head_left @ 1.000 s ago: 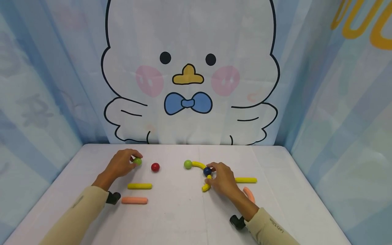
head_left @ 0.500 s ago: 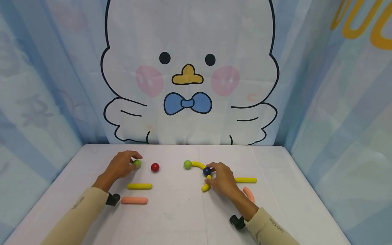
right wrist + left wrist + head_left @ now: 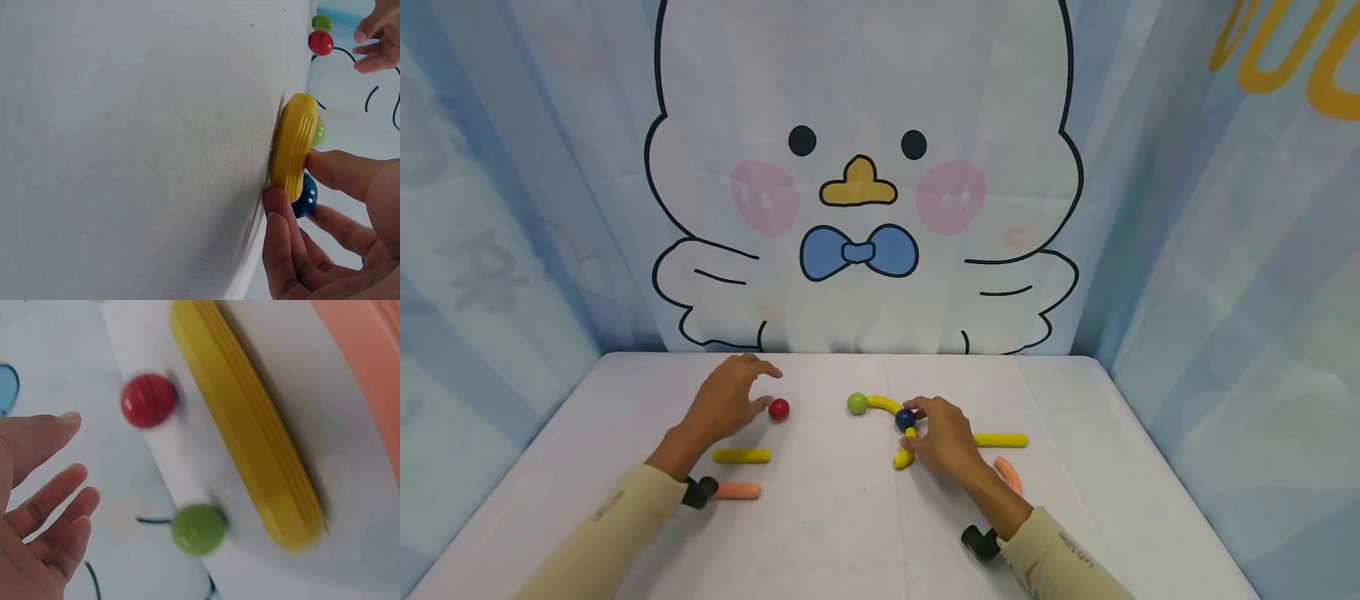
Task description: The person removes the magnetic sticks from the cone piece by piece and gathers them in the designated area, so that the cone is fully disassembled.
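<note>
My left hand (image 3: 727, 398) hovers with fingers spread beside a red ball (image 3: 778, 409), thumb tip close to it. The left wrist view also has the red ball (image 3: 149, 400) and a green ball (image 3: 199, 529), apart from the hand (image 3: 47, 506); in the head view the hand hides that green ball. My right hand (image 3: 951, 437) pinches a joined piece at a dark blue ball (image 3: 906, 419) and a short curved yellow stick (image 3: 904, 458). From the blue ball another curved yellow stick (image 3: 883, 403) leads to a green ball (image 3: 857, 403). The right wrist view has thumb and fingers around the yellow stick (image 3: 294, 147) and blue ball (image 3: 306, 197).
A straight yellow stick (image 3: 742, 456) and a pink stick (image 3: 739, 491) lie left on the white table (image 3: 827, 533). Right of the right hand lie a yellow stick (image 3: 1002, 440) and a curved pink stick (image 3: 1008, 476). A printed curtain (image 3: 865, 317) rises behind the table.
My left hand lowered the green ball to the table, let go of it and moved right to the red ball, fingers spreading. The right hand keeps its hold on the joined piece.
</note>
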Demonstrator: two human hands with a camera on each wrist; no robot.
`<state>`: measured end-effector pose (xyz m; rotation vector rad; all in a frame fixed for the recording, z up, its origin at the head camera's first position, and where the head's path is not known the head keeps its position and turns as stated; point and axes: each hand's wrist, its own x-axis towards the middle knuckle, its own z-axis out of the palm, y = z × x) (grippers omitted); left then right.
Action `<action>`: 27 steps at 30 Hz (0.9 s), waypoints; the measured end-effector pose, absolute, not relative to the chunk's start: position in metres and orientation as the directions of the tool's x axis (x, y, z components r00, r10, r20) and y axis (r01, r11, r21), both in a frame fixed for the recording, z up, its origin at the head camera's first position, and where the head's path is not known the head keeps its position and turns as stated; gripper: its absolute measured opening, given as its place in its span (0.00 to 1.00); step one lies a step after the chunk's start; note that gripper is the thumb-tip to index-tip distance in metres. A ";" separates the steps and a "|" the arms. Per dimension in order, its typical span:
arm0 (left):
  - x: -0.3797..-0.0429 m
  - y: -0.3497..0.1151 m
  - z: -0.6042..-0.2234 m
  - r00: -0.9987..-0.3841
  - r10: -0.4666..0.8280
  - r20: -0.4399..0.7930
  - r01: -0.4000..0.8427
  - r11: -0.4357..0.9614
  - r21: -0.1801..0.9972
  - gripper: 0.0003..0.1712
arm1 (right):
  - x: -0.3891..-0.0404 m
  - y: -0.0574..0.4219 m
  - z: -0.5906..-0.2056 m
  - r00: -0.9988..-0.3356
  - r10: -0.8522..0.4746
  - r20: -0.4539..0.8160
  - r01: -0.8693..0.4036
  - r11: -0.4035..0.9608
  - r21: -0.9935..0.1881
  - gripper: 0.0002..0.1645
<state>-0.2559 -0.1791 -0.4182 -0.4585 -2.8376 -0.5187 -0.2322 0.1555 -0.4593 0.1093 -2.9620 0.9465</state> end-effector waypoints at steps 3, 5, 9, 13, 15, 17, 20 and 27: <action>-0.251 -0.157 -0.417 -0.912 0.305 0.275 0.385 0.866 0.318 0.23 | -0.232 0.155 -0.460 -0.997 -0.057 0.053 -0.077 0.810 -0.582 0.33; -0.248 -0.142 -0.418 -0.898 0.337 0.282 0.420 0.848 0.323 0.23 | -0.232 0.155 -0.460 -0.997 -0.056 0.055 -0.077 0.805 -0.588 0.33; -0.244 -0.112 -0.424 -0.883 0.388 0.264 0.463 0.814 0.352 0.23 | -0.231 0.156 -0.460 -0.996 -0.060 0.073 -0.092 0.802 -0.590 0.33; -0.243 -0.086 -0.431 -0.881 0.420 0.219 0.473 0.782 0.405 0.22 | -0.231 0.156 -0.460 -0.996 -0.050 0.079 -0.087 0.806 -0.586 0.32; -0.245 -0.074 -0.435 -0.872 0.443 0.209 0.489 0.766 0.418 0.22 | -0.232 0.157 -0.460 -0.997 -0.035 0.069 -0.069 0.804 -0.590 0.30; -0.246 -0.063 -0.439 -0.858 0.467 0.212 0.512 0.748 0.422 0.22 | -0.233 0.158 -0.460 -0.998 -0.026 0.064 -0.059 0.804 -0.591 0.28; -0.250 -0.049 -0.445 -0.840 0.500 0.212 0.541 0.730 0.418 0.22 | -0.234 0.159 -0.460 -0.997 -0.024 0.069 -0.060 0.802 -0.594 0.27; -0.262 -0.028 -0.454 -0.825 0.527 0.205 0.560 0.714 0.421 0.22 | -0.234 0.160 -0.458 -0.997 -0.038 0.074 -0.076 0.785 -0.615 0.22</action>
